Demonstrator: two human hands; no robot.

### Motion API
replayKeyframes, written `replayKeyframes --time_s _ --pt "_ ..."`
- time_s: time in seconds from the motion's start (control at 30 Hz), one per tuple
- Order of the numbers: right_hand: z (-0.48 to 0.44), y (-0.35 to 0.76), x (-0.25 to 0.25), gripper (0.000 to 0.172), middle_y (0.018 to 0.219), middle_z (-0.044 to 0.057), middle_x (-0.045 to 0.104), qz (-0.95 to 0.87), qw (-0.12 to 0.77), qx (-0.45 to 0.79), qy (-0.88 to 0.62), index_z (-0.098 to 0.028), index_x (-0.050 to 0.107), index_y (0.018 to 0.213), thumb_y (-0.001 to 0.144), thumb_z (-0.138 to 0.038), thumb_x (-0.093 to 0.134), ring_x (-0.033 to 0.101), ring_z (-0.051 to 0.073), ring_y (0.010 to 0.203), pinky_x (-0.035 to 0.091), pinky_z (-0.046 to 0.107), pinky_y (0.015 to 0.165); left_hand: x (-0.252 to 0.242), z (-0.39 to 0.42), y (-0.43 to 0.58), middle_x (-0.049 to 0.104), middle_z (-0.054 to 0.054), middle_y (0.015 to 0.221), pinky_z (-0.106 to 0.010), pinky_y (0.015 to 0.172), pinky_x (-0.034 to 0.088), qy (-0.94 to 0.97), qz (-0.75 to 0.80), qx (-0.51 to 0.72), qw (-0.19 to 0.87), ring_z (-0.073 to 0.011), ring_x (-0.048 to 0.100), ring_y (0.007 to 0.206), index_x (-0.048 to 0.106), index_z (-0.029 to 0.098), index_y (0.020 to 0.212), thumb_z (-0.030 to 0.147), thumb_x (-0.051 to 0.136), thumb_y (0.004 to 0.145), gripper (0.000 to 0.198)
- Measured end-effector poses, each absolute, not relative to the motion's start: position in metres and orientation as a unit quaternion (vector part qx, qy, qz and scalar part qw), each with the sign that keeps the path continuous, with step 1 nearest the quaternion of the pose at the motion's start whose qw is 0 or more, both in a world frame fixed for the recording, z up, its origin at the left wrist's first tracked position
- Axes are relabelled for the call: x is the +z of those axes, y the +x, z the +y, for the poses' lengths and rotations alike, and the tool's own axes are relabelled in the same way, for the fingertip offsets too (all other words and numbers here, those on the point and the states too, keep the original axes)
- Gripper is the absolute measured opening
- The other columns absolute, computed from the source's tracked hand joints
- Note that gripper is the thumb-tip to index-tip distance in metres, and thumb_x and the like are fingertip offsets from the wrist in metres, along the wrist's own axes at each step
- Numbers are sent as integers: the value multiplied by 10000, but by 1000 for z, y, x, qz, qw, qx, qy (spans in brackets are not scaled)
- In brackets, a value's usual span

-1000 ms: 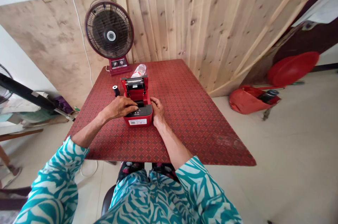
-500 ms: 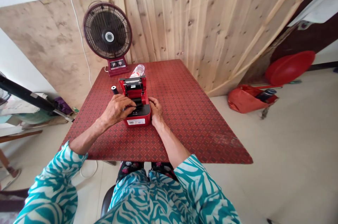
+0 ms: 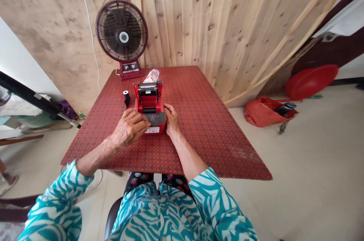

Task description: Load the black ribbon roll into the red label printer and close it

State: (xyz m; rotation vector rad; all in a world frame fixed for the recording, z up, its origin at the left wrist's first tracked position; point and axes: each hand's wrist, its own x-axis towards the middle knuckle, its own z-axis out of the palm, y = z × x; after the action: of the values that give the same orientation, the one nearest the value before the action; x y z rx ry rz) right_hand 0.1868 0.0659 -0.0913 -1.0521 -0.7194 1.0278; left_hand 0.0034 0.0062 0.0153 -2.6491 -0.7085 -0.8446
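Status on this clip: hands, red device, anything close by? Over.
Left hand over front of red device, right hand at its right side. Lid raised. Black roll to its left, bottle behind.

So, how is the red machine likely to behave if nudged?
The red machine would probably slide rather than roll, given its boxy body. Its raised lid, apparently hinged at the rear, may swing or wobble. Its smooth casing looks rigid, so it likely won't flex.

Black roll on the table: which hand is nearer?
Left. The left hand is just in front of the black roll; the right hand is farther, on the right side of the red machine.
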Motion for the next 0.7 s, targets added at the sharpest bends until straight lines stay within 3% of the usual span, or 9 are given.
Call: replayKeyframes --time_s 0.23,0.33,0.53,0.7 --pt "110 204 -54 444 1281 51 666 -415 678 379 -474 -263 657 1145 804 -536 576 581 195 1195 437 405 1089 8 -2 5 712 -4 870 -397 1027 400 -899 -252 -311 180 -157 604 842 684 205 974 127 586 926 134" --pt "128 205 -29 492 1288 39 663 -469 653 386 -452 -273 643 1185 835 -603 539 575 189 1206 445 392 1080 4 -4 5 709 -7 881 -399 1032 401 -897 -253 -317 178 -156 603 865 684 205 994 129 583 928 142" --pt "120 204 -17 490 1060 38 719 -512 636 366 -446 -239 716 934 844 -669 497 609 197 1082 451 381 1049 4 -7 5 713 -30 916 -415 1032 424 -894 -266 -321 161 -173 617 901 692 205 1026 198 595 928 139" --pt "81 206 -36 363 1093 33 688 -481 663 368 -439 -231 721 741 809 -568 603 592 202 1134 423 389 1089 2 -9 4 720 -45 941 -446 1048 425 -898 -274 -317 131 -187 638 927 702 217 1046 210 584 929 167"
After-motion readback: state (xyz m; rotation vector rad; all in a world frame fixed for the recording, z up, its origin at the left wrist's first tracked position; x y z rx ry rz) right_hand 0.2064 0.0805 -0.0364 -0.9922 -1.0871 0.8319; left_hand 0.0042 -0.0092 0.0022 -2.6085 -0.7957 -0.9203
